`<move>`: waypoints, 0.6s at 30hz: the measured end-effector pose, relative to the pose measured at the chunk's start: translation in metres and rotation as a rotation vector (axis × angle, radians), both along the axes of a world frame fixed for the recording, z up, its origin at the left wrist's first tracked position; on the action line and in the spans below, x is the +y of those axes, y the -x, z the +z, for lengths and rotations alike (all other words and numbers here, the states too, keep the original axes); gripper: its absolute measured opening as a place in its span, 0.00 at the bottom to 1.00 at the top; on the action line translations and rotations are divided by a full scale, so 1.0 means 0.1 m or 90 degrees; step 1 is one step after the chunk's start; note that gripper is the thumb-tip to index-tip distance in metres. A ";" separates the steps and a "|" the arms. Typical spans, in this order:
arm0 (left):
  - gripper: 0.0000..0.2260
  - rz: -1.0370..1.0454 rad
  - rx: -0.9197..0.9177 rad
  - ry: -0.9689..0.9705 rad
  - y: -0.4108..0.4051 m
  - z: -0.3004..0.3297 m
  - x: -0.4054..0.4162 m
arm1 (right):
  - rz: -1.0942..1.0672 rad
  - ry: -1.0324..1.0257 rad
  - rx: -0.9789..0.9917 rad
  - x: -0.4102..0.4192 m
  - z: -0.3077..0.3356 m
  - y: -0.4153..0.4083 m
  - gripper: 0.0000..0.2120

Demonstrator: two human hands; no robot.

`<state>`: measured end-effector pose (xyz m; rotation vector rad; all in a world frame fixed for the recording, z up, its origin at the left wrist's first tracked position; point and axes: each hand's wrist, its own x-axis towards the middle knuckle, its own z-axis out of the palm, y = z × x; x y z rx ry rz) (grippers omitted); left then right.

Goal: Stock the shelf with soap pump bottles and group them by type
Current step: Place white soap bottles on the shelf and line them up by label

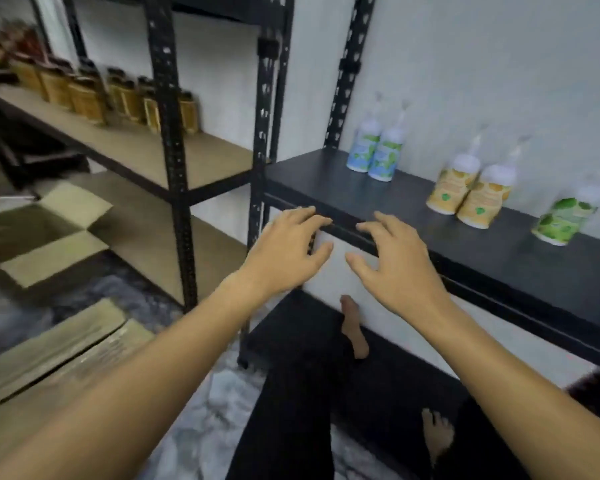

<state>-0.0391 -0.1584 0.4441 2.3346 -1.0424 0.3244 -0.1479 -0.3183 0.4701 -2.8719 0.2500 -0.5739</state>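
We see five soap pump bottles standing on the black shelf (pixel 326 181) at the right of the frame. Two blue bottles (pixel 374 150) stand side by side, touching, near the back left corner of the shelf. Two yellow bottles (pixel 471 192) stand together further right, also touching. One green bottle (pixel 565 216) stands alone at the far right, close to the front edge. Each bottle has a white top and a clear pump. The labels show leaf shapes, but the picture is blurry and we cannot read any words.

Our left hand (pixel 284 251) and right hand (pixel 392 261) reach out in the middle of the frame, just in front of the shelf's front edge. Both hands have their fingers spread and gently bent, and they hold nothing. The fingertips are at the edge, but we cannot tell if they touch it.

There is bare shelf between the blue pair and the yellow pair, and in front of all the bottles.

At the upper left, brown jars (pixel 94 95) sit in a row on a wooden shelf (pixel 187 161). An open cardboard box (pixel 49 233) lies at the left.
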 end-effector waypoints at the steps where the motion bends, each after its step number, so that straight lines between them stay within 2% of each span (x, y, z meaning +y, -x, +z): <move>1: 0.25 0.031 0.005 -0.003 -0.03 -0.14 0.24 | 0.034 0.005 0.010 0.21 -0.11 -0.09 0.25; 3: 0.23 0.092 0.030 -0.008 -0.05 -0.42 0.69 | 0.091 0.013 0.041 0.59 -0.33 -0.23 0.24; 10: 0.28 0.253 0.202 0.019 0.20 -1.53 1.92 | 0.234 0.017 0.190 1.67 -1.27 -0.51 0.25; 16: 0.24 0.421 0.381 0.096 0.66 -2.48 2.68 | 0.290 -0.018 0.362 2.35 -2.12 -0.45 0.26; 18: 0.19 0.468 0.431 0.108 0.85 -2.79 2.90 | 0.309 -0.029 0.417 2.54 -2.36 -0.39 0.26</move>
